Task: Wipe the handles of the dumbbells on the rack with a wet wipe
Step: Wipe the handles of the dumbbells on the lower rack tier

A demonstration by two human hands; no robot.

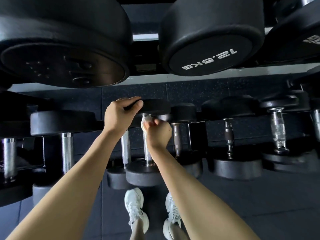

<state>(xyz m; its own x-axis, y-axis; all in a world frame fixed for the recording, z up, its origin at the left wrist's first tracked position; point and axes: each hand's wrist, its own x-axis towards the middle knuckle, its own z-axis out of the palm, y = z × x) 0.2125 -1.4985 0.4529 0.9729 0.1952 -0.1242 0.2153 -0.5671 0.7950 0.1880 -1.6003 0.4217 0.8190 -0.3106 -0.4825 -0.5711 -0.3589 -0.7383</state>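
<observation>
Two tiers on the rack (190,73). The dumbbell (143,175) in work sits mid lower tier; it looks heavy and rigid and shouldn't shift under a wipe. The left hand (119,116) grips its far head, fingers curled over the rim. Its handle (148,151) is knurled steel, grippy; best taken mid-shaft. The right hand (159,132) is clenched round the handle's far end. The wet wipe (144,122) is soft and limp, pinched between those fingers and the steel.

Gym: tiered rack (190,121) loaded with black dumbbells (211,44), one marked 12.5KG; speckled rubber floor (259,196).
</observation>
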